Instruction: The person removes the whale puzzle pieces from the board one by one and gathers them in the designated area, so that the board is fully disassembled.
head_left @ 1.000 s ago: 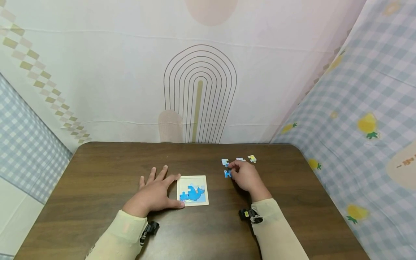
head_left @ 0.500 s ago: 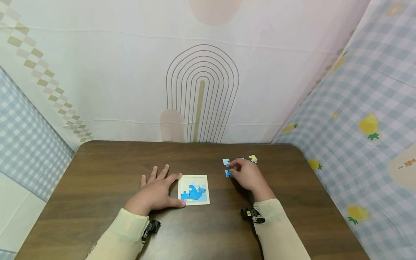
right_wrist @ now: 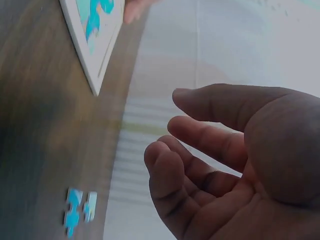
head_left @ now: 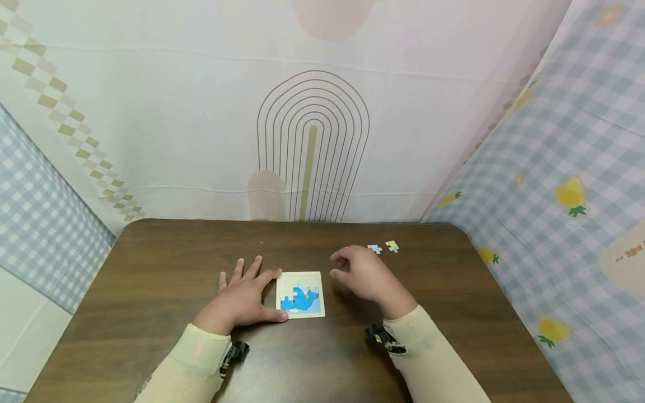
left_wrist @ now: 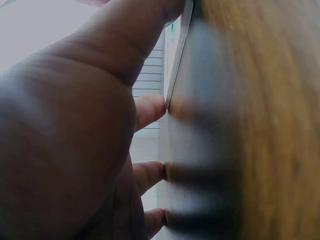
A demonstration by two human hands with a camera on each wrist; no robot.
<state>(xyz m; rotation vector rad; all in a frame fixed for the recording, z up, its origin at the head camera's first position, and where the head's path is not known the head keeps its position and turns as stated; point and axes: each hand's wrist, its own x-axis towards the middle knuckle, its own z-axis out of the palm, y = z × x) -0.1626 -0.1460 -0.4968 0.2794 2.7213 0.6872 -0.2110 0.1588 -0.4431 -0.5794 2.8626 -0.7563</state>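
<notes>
The right hand (head_left: 364, 274) had just shifted toward 9 o'clock, off the loose pieces and nearer the tray (head_left: 322, 299), though it was apart from the rim. Its fingers were loosely curved, with a gap between thumb and fingertips and no piece visible there; by that, nothing seemed to be on its way to the tray yet. The left hand (head_left: 237, 305) had kept its place at the tray's 9 o'clock side, fingers spread, thumb and forefinger touching the two left corners, apparently steadying it.

The tray lay flat on the table (head_left: 312, 364), its blue picture (head_left: 301, 300) built up along the 6 o'clock and 3 o'clock parts; the 12 o'clock part looked unfilled. The work was thus likely partway through.

The lilac piece (head_left: 374, 249) and yellow piece (head_left: 392, 246) lay at the tray's 2 o'clock, just beyond the right hand. That hand now covered the spot where two more had shown. The right wrist view did show bluish pieces (right_wrist: 71, 215), but which ones could not be told for certain. A pale cloth (head_left: 201, 134) hung at 12 o'clock, behind the table, and a checked cloth (head_left: 534, 168) toward 2 o'clock.
</notes>
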